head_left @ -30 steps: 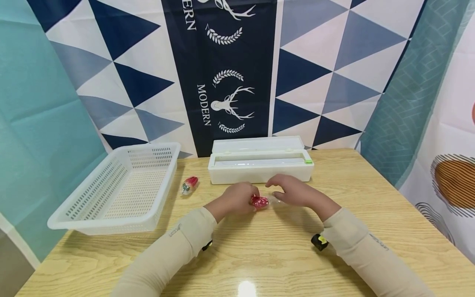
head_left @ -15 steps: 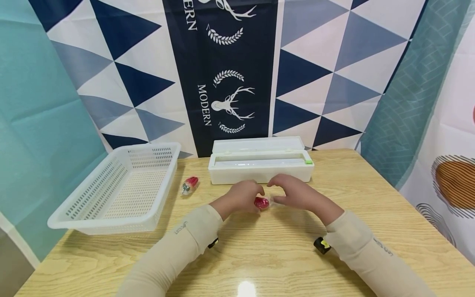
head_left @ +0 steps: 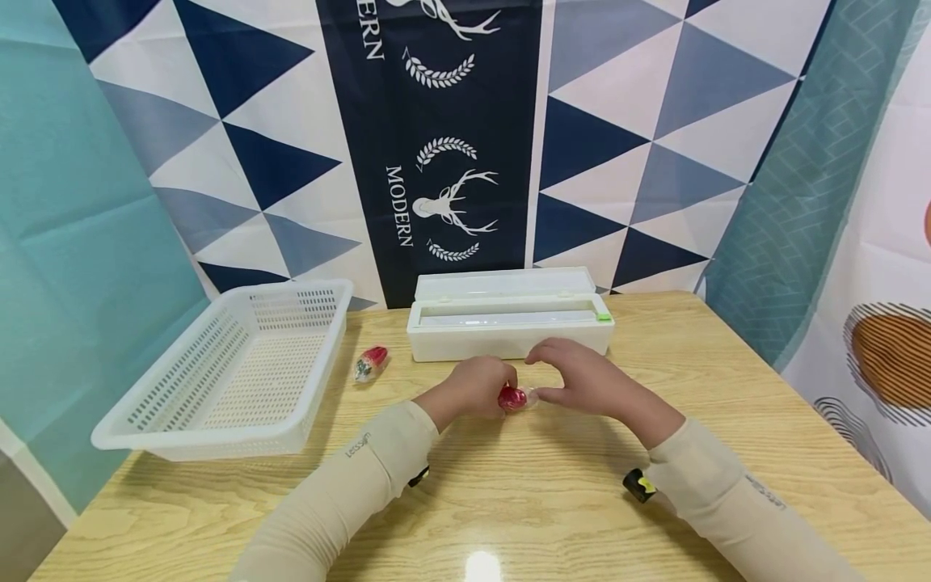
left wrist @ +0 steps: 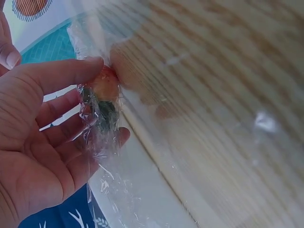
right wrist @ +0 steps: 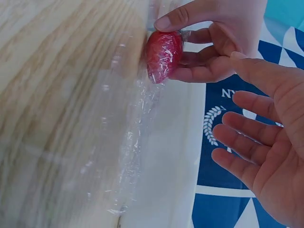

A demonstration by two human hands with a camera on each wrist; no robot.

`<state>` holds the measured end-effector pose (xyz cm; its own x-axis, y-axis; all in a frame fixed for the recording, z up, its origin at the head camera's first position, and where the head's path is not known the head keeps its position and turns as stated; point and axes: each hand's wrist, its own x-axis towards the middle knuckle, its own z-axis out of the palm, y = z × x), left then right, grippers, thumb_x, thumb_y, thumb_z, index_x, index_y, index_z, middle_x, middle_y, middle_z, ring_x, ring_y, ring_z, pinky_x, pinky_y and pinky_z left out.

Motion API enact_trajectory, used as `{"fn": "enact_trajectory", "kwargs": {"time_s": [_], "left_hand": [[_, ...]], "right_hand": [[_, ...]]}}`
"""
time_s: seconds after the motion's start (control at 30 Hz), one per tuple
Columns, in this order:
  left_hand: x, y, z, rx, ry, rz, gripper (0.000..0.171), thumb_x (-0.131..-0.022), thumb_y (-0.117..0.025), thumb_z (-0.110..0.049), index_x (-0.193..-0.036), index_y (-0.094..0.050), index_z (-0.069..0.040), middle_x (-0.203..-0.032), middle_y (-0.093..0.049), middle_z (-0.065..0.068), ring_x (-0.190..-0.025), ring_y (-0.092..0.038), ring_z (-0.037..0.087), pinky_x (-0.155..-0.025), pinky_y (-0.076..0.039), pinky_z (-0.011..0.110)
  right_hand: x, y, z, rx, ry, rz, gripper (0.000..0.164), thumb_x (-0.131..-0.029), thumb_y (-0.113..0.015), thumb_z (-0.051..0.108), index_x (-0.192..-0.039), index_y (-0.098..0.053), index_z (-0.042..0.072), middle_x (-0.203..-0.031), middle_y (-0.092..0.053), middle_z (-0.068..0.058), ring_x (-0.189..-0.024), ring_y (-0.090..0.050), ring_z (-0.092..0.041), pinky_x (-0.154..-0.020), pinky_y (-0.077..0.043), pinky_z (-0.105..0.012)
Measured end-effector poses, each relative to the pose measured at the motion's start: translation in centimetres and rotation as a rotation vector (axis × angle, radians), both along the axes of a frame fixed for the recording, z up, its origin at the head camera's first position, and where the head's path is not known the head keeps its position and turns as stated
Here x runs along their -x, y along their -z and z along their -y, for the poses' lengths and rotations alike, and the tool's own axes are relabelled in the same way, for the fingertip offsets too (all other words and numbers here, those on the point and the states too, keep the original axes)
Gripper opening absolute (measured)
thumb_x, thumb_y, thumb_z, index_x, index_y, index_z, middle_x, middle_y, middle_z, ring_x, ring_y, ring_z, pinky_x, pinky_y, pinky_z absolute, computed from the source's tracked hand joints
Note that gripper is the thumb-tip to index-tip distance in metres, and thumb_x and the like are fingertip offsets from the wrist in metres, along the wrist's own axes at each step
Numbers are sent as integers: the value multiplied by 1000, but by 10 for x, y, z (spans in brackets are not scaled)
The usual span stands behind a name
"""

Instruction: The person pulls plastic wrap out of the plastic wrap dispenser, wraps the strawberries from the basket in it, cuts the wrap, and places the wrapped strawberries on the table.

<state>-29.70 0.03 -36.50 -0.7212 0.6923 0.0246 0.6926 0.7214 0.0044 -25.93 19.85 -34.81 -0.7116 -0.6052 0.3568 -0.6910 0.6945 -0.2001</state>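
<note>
A red strawberry point(head_left: 512, 398) in clear cling film point(right wrist: 130, 156) is pinched between the thumb and fingers of my left hand point(head_left: 476, 386), just above the wooden table. Its green leaves show through the film in the left wrist view, where the strawberry point(left wrist: 105, 90) has its leafy end toward my left palm point(left wrist: 33, 142). Close by on the other side is my right hand point(head_left: 582, 380), its fingers spread and loosely bent. Nothing is held in the right hand point(right wrist: 275, 128) in the right wrist view. Loose film trails off the strawberry.
Behind the hands stands a white cling film dispenser point(head_left: 509, 343) with its lid up and a green tab on its right end. A second wrapped strawberry point(head_left: 372, 364) lies to the left, beside a white perforated basket point(head_left: 294, 440). A patterned cloth hangs behind the table point(head_left: 465, 493).
My left hand has shifted a little to the right, and the strawberry has moved and turned slightly with it. The right hand has moved only slightly and stays loosely spread.
</note>
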Motion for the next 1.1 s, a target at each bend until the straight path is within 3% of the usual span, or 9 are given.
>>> {"fn": "enact_trajectory", "kwargs": {"time_s": [0.2, 0.37, 0.53, 0.73, 0.9, 1.1], "left_hand": [[-4, -11, 3, -60, -14, -7, 32, -75, -85, -26, -102, -71, -16, -85, -62, -9, -77, -53, 7, -70, -47, 21], [-9, -21, 9, -125, -8, -81, 31, -74, -84, -21, -102, -72, -16, -86, -62, -6, -76, -53, 9, -68, -47, 23], [-18, -31, 16, -208, -18, -205, 35, -72, -81, -14, -106, -71, -15, -93, -65, -3, -79, -57, 10, -70, -50, 25], [-34, -40, 22, -303, -49, -381, 36, -76, -80, -13, -110, -67, -14, -104, -66, 0, -87, -64, 14, -74, -55, 30], [-44, -41, 26, -388, -1, -529, 32, -78, -79, -9, -108, -67, -12, -104, -66, 2, -87, -66, 15, -72, -56, 28], [-50, -40, 26, -515, 93, -715, 21, -83, -76, -8, -102, -69, -8, -101, -66, 4, -86, -66, 17, -75, -56, 28]], "right_hand": [[-5, -8, -2, 26, -1, -45, 32, -81, -80, 15, -109, -67, 5, -108, -65, -6, -103, -60, -26, -92, -50, -45], [-13, -15, 0, 73, 13, -65, 27, -82, -79, 9, -105, -67, 5, -101, -64, -7, -91, -60, -25, -81, -53, -40], [-24, -20, 6, 112, 60, -101, 22, -83, -77, 7, -103, -67, 4, -96, -62, -5, -81, -59, -22, -72, -53, -34], [-28, -24, 10, 115, 101, -214, 19, -82, -77, 6, -98, -67, 4, -90, -62, -6, -77, -59, -22, -69, -54, -35], [-28, -26, 14, 137, 131, -250, 22, -84, -76, 9, -102, -66, 3, -95, -63, -9, -81, -61, -24, -72, -55, -38], [-28, -28, 21, 290, 155, -180, 26, -89, -72, 16, -106, -61, 0, -101, -60, -12, -87, -61, -28, -75, -56, -42]]}}
